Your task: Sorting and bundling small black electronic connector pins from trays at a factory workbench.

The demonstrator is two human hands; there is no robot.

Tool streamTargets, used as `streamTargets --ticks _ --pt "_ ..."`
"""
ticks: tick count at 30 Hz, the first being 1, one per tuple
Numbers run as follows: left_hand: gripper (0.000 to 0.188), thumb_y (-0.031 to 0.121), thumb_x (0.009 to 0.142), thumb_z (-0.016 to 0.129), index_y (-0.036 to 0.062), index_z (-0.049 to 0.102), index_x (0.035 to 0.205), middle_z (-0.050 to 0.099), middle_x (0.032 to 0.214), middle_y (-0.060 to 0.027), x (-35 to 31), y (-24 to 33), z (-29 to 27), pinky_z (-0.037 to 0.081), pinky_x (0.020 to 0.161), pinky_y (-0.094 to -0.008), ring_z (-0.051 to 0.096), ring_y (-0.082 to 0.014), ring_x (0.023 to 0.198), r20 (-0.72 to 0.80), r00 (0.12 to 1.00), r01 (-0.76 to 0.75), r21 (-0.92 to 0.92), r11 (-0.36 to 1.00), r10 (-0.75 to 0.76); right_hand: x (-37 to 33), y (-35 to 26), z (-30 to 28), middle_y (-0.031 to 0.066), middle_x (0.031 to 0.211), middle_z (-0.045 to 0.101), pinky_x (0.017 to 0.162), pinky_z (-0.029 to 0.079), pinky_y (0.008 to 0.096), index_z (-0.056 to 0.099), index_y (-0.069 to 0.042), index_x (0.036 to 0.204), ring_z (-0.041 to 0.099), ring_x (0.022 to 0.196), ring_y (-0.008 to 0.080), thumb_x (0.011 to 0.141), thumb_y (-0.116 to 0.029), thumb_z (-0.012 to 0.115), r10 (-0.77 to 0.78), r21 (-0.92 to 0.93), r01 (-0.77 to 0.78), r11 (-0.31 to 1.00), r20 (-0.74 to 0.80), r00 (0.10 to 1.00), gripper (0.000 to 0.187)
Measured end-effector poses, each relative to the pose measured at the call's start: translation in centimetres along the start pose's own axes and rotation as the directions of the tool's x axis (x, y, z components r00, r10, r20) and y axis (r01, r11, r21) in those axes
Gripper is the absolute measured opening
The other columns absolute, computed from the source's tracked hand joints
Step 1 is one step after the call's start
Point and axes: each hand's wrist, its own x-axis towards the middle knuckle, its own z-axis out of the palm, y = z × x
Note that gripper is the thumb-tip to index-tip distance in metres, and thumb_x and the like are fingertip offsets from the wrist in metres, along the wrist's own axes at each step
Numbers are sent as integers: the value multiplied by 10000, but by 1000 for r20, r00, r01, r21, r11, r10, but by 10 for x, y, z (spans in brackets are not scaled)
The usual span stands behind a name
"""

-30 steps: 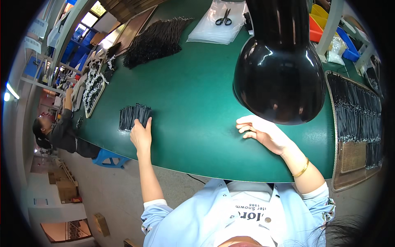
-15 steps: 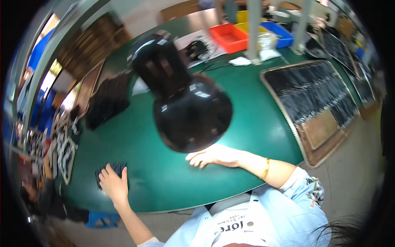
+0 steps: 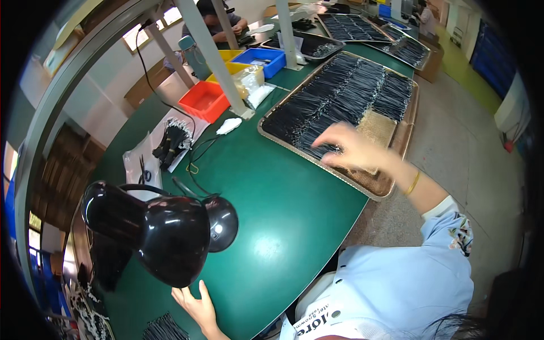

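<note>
My right hand [image 3: 354, 148] is over the near edge of a tray [image 3: 317, 164] filled with rows of thin black cables [image 3: 340, 85]. Its fingers are curved and apart, slightly blurred by motion, with no cable visibly gripped; whether the fingertips touch the cables is unclear. My left hand [image 3: 196, 307] is just below the shade of a black desk lamp [image 3: 175, 238], thumb spread from the fingers and nothing in its grasp. The shade hides some of the fingertips. A small bundle of black cables [image 3: 164, 328] lies on the green table near that hand, cut off by the lower edge.
On the tray lies a flat tan board [image 3: 377, 133]. Red [image 3: 204, 102] and blue bins [image 3: 260, 59], a clear bag [image 3: 249, 82] and metal posts [image 3: 209, 56] stand farther back. Another cable bunch [image 3: 173, 141] rests at the left. Another person [image 3: 218, 25] sits across the table.
My view has swung to the right. My right hand has moved from the table by the lamp to the cable tray. My left hand has come off the small cable bundle toward the lamp.
</note>
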Motion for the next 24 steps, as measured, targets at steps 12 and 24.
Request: streamTargets --ticks 12,24 --pt "185 54 771 566 1 555 947 479 1051 -122 8 -19 20 382 792 -335 478 -248 968 -138 990 -15 -66 998 6 -66 233 -84 180 1202 445 943 369 397 500 -28 1172 412 1123 337 627 -392 693 738 -479 -700 530 -146 659 684" --pt "108 34 773 555 0 553 875 491 988 -118 13 -9 27 378 853 -353 483 -260 953 -182 972 104 -245 964 -152 -26 223 -94 222 924 610 772 478 345 633 50 848 594 877 311 571 -313 671 842 -571 -691 444 2 540 458"
